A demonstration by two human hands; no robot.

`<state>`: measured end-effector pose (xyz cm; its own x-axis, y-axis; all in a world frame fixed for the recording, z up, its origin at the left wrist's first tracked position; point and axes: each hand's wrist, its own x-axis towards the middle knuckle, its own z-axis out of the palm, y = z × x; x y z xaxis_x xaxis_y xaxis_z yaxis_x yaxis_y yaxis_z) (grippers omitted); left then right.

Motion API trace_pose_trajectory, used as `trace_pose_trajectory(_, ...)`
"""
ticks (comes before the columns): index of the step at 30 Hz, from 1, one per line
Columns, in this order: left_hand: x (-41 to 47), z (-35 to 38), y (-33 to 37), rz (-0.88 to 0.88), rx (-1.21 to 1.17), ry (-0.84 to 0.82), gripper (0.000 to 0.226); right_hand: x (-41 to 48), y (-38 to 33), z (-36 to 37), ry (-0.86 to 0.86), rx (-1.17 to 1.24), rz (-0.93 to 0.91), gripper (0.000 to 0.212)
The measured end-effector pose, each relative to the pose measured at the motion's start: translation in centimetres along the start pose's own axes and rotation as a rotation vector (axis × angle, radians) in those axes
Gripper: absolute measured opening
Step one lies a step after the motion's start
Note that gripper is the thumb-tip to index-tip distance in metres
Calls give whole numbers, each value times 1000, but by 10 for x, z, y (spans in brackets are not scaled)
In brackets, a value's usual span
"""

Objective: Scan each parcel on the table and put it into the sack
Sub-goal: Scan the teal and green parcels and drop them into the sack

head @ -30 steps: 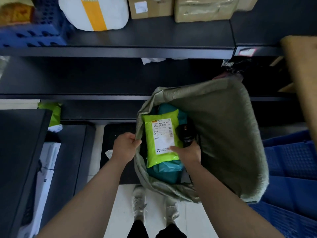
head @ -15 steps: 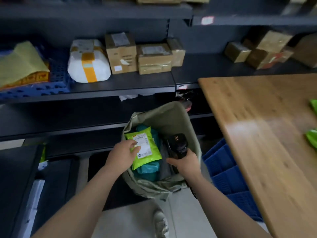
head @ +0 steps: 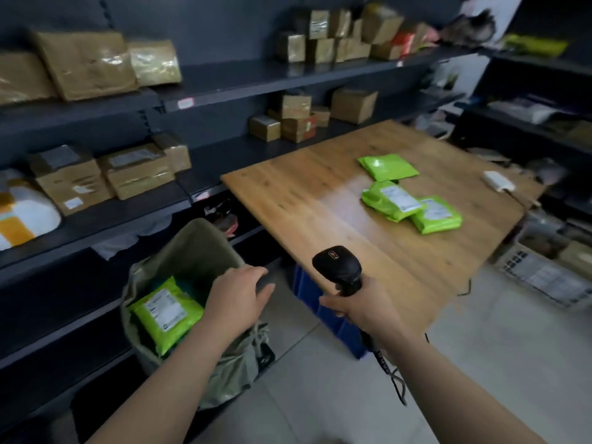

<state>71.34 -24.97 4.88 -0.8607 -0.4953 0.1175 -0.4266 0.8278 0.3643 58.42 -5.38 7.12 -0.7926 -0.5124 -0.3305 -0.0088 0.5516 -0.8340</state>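
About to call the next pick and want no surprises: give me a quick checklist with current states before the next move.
1. Free left hand: ok, open, holds nothing.
2. Ready scanner: ok, right hand grips it.
3. Something in sack: ok, a green parcel lies inside, label up.
4. Work left on table: ok, three green ones lie there.
5. Labels up: middle parcel and nearest parcel ok; far parcel not ok, no label shows.
6. Free cable: cannot tell.
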Motion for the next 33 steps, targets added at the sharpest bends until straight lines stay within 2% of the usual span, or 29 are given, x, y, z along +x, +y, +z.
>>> trace_pose_trajectory(7, 64, 41, 132, 143, -19, -43, 43, 21, 39, -137, 164, 77, 4, 36)
trace_pose_trajectory(12, 118, 81, 220, 93, -4, -42, 44, 63, 62, -230, 193, 91, -1, 35)
trace_pose_trajectory(16, 154, 107, 265, 56, -18, -16, 41, 104, 75, -284, 193, 89, 6, 35)
trace_pose_trajectory(23, 223, 136, 288, -49, -34, -42, 39, 204, 74, -323, 136, 125, 37, 34)
trace_pose_trajectory(29, 301, 156, 276, -121, -50, -61, 36, 307, 61, -321, 103, 147, 50, 33)
trace_pose_trajectory(33, 351, 177, 261, -172, -59, -142, 38, 365, 54, -314, 65, 135, 91, 30)
